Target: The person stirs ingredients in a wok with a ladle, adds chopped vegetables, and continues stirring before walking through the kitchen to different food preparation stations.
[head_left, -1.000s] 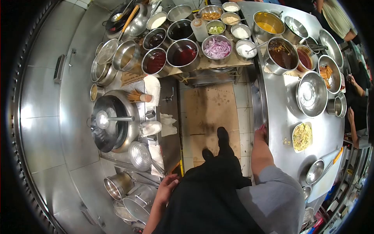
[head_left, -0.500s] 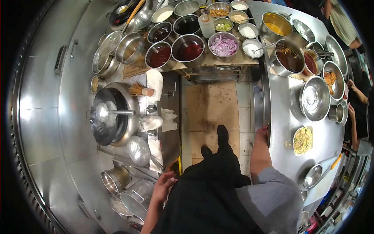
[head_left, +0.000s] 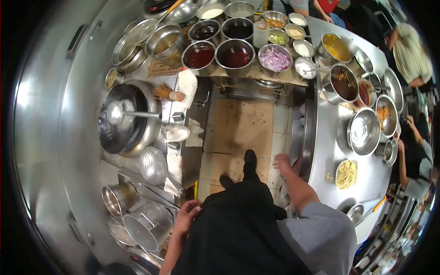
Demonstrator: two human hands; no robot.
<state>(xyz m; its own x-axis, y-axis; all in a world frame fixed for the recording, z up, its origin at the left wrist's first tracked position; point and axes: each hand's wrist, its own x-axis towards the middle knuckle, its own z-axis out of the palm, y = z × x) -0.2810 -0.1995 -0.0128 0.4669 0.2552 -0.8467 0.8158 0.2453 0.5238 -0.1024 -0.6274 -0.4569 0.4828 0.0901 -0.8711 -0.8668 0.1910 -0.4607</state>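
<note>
Low at the left, my left hand (head_left: 187, 216) hangs beside the black apron (head_left: 238, 229), its fingers curled; whether anything is in them cannot be made out. My right hand (head_left: 283, 164) is over the floor near the right counter's edge, fingers apart and holding nothing. Left of my left hand are a perforated ladle (head_left: 153, 166) and a metal pot (head_left: 149, 224). On the right counter (head_left: 323, 151), a dish of yellow shredded food (head_left: 347, 174) and an empty steel bowl (head_left: 364, 132) are nearest to my right hand.
A wok (head_left: 121, 126) with a ladle sits at the left. Pots of dark red sauce (head_left: 234, 54) and a bowl of sliced onion (head_left: 275, 59) stand ahead. Cardboard (head_left: 243, 123) covers the floor. Other people stand at the far right, including one in a light top (head_left: 411, 55).
My right hand has come away from the right counter's edge and moved left over the floor. The view has shifted, and more people show at the top. My left hand stays by the apron.
</note>
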